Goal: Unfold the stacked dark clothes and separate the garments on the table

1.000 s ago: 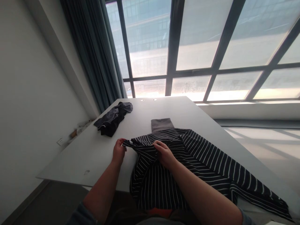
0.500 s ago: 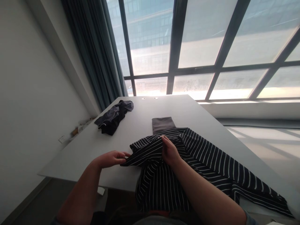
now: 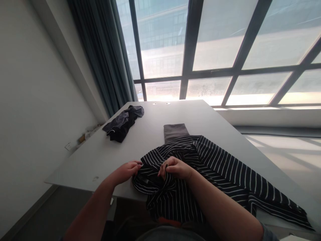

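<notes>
A black garment with thin white stripes (image 3: 220, 174) lies across the near part of the white table (image 3: 105, 150) and hangs over its front edge. My left hand (image 3: 126, 170) pinches the garment's left edge near the table's front. My right hand (image 3: 175, 167) is closed on a bunched fold of the same striped cloth, a little to the right of the left hand. Both hands rest low on the tabletop, close together.
A folded grey cloth (image 3: 174, 131) lies just beyond the striped garment. A crumpled dark grey garment (image 3: 122, 123) sits at the table's far left. A dark curtain (image 3: 105, 57) hangs at the left of the large window (image 3: 213, 50). A wall socket (image 3: 67, 146) shows low on the left wall.
My hands have come closer together and nearer the front edge, bunching the striped garment's left part. The right hand went from lying flat on the cloth to gripping it.
</notes>
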The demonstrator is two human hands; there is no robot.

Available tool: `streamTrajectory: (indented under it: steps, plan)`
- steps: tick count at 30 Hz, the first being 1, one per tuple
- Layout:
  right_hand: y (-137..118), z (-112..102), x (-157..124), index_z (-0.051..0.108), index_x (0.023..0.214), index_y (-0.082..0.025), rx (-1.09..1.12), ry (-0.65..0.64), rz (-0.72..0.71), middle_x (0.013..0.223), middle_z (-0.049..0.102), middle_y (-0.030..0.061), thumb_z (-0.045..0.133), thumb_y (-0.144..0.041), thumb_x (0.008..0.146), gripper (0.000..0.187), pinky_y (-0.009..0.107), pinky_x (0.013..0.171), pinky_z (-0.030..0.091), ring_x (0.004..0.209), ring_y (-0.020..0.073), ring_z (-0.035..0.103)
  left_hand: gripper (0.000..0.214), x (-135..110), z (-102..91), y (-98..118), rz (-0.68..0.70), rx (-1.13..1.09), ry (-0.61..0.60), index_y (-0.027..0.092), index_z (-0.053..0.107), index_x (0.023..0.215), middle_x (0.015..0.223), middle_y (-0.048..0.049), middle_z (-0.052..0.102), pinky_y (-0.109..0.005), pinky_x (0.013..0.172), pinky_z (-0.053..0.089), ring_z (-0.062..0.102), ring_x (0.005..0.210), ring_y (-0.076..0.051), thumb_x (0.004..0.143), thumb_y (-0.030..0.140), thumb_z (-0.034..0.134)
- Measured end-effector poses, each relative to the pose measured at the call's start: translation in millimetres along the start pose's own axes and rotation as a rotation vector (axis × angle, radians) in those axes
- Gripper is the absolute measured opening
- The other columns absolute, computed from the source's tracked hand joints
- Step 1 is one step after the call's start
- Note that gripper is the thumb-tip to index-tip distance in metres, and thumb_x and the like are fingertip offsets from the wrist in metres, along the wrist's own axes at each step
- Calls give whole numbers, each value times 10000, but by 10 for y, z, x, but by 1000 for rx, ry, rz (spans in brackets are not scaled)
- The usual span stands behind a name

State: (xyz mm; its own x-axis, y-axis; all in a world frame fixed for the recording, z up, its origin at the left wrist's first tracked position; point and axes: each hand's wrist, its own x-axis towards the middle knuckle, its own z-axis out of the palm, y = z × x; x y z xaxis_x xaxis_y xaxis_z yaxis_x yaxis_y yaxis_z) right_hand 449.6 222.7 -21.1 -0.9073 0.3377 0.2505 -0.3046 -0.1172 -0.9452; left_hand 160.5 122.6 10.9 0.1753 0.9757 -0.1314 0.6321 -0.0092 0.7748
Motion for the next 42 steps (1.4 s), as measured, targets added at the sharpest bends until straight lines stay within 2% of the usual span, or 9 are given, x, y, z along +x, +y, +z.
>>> streamTrajectory:
  steps: [4,9,12,16,18,25,30,38,42]
  plan:
    - [-5,17,3,771,896,-86,-105,50,67,904,734,114,781,-587,903,501,295,876,544,875,190,703,444,18,271,-61,-135,60,91,206,624,1159,1021,-53,708,-335,803,518,671,874,-238,819,475,719]
    - [33,30,30,760,932,-97,-44,358,65,870,718,86,816,-632,849,544,255,770,542,778,157,676,65,19,291,44,-107,276,236,211,607,899,927,-27,684,-302,784,440,629,873,-210,868,268,614]
    - [64,30,54,765,916,-104,-47,444,63,845,705,72,842,-641,813,552,237,734,527,752,144,651,63,-5,209,121,-92,358,354,211,630,914,952,-35,684,-304,799,438,626,891,-210,857,236,620]
    - [63,31,76,786,937,-130,-89,547,19,832,683,48,821,-635,838,515,224,707,504,735,128,606,106,-78,113,162,-36,333,150,228,694,930,881,-12,691,-298,739,434,633,803,-203,830,257,675]
    - [46,26,82,798,951,-148,-156,587,-36,853,674,47,777,-642,883,499,232,718,500,759,134,596,110,-113,97,165,25,343,174,233,704,944,919,-24,698,-309,758,442,639,832,-216,869,274,636]
    - [25,83,103,849,969,-221,-675,368,-244,841,542,41,741,-541,967,338,259,777,481,824,140,534,178,-138,336,296,176,277,604,239,599,1065,962,-44,667,-341,835,485,646,903,-224,1025,344,460]
    - [46,183,92,827,955,-207,-835,280,-348,1365,551,101,748,-424,978,233,302,862,525,902,134,576,126,-147,552,453,372,163,489,238,576,1063,1126,-65,667,-328,895,517,645,1010,-202,1038,268,456]
    - [4,227,76,754,973,-179,-846,232,-362,1012,652,77,710,-305,990,135,243,766,520,886,146,632,229,-189,495,411,393,263,589,232,619,1030,1079,-56,639,-302,868,499,634,962,-177,1016,153,405]
    - [-5,262,62,765,966,-176,-899,188,-362,1292,587,118,736,-314,965,141,279,842,541,905,139,608,260,-234,439,399,435,309,559,222,660,985,1126,-63,613,-276,818,508,635,912,-153,1008,136,415]
